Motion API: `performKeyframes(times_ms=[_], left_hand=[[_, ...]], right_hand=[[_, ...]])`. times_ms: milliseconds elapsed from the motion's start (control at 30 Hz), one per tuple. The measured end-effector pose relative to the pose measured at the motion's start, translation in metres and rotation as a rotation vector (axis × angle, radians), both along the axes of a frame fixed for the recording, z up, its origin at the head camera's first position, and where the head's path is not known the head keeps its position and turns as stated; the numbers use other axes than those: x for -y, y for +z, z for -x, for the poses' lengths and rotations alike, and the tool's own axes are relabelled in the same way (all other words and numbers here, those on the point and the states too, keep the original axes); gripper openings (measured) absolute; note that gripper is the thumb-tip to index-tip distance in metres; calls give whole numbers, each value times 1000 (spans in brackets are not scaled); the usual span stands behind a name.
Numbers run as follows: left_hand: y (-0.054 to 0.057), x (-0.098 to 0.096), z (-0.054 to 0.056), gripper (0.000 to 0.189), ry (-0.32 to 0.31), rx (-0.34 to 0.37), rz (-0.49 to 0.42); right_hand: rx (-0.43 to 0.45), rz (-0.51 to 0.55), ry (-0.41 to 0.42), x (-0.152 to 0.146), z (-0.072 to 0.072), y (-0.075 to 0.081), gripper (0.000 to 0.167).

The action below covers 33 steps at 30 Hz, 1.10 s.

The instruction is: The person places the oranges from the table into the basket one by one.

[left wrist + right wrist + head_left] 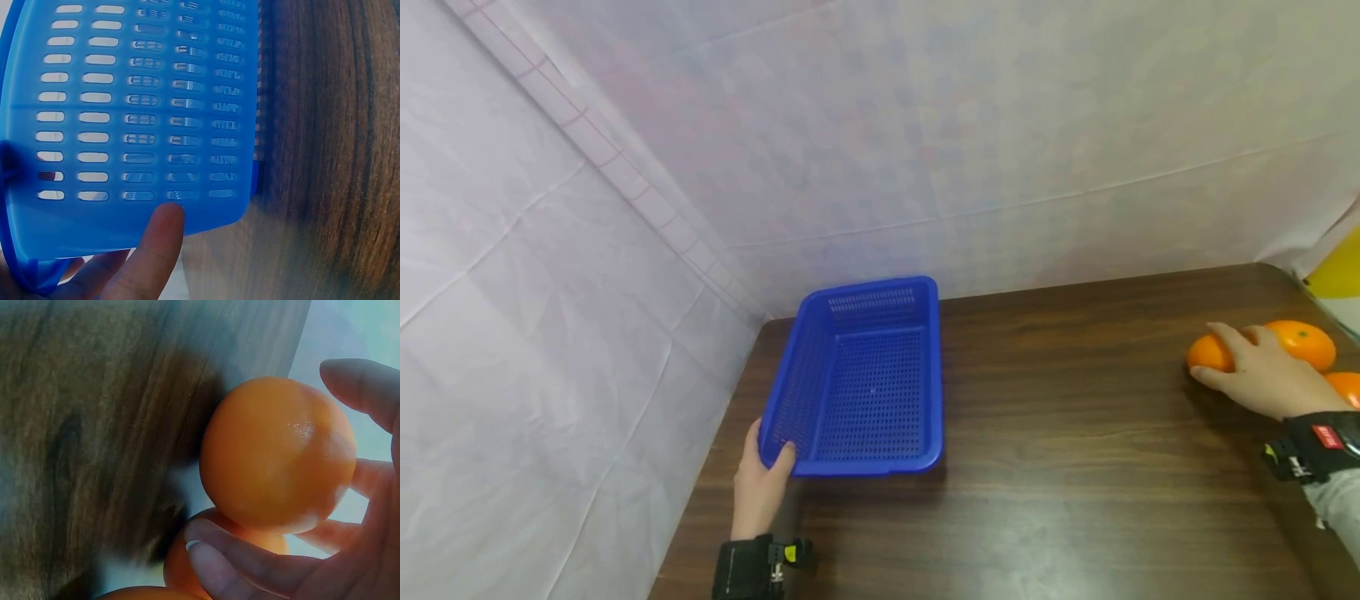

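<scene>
A blue plastic basket (868,400) with slotted sides stands at the left of the brown table, its inside bare. My left hand (758,492) grips its near left corner, thumb over the rim; in the left wrist view one finger (164,231) lies against the slotted outer wall (137,215). Far to the right, my right hand (1270,379) curls its fingers round an orange (275,456). Just behind that hand sits a second orange (1302,342), with a third orange (1347,387) partly hidden by the wrist.
The wood-grain table (1045,433) stretches between basket and oranges. Pale sheeting (1000,167) hangs along the back and another sheet (535,375) along the left side. Something yellow (1337,271) shows at the right edge.
</scene>
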State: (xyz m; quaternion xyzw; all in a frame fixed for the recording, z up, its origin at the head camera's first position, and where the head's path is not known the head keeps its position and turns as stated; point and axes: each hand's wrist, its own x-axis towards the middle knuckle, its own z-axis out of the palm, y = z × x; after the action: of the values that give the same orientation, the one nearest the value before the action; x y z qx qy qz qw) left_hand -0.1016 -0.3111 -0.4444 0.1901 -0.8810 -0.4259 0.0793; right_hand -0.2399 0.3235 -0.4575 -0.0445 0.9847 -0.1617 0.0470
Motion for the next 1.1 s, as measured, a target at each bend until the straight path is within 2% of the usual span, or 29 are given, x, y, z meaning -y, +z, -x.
performKeyframes(times_ms=[633,1100], left_hand=[[-1,-1,1,76,4,1,-6],[-1,-2,0,76,11,-12,-10]], right_hand=[[41,4,-12,-4,10,-9,97],[4,9,-17,-2,8,-12,94]])
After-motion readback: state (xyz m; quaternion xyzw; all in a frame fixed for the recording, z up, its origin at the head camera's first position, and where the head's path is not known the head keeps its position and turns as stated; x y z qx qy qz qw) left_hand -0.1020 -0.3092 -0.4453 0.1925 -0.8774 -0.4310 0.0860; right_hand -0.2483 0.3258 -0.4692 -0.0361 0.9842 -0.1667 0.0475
